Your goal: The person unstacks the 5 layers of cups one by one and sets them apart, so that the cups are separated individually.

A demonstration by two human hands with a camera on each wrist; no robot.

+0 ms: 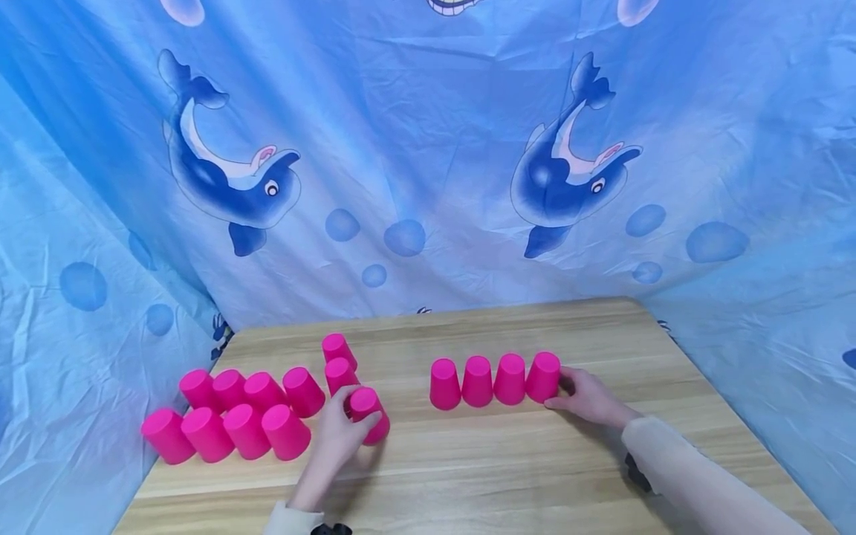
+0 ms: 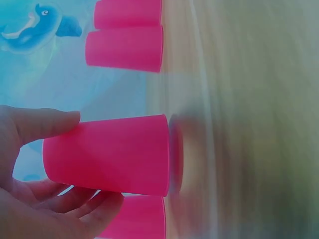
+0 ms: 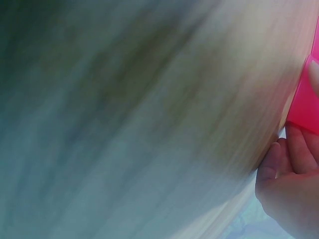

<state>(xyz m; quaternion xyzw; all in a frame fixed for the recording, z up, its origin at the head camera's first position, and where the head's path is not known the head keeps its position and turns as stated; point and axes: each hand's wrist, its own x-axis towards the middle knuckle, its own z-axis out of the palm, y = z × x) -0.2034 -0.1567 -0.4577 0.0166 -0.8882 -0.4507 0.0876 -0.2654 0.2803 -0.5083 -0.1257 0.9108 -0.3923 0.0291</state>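
Observation:
Upside-down pink plastic cups stand in groups on a wooden table. My left hand [image 1: 339,431] grips one pink cup [image 1: 370,417] by its sides, thumb on one side and fingers on the other. In the left wrist view that held cup [image 2: 107,155] seems slightly off the tabletop, with a dark reflection by its rim. Behind it in the head view stand two more cups, the nearer one [image 1: 341,375] partly hidden by the hand. At the right, my right hand [image 1: 591,397] holds the end cup [image 1: 543,377] of a row of several, its thumb and fingers around the cup's right side.
Two rows of several pink cups [image 1: 247,431] stand at the table's left. The other cups of the right-hand row, such as this pink cup [image 1: 444,385], stand close together. A blue dolphin-print curtain [image 1: 428,186] hangs behind and beside the wooden table [image 1: 495,475].

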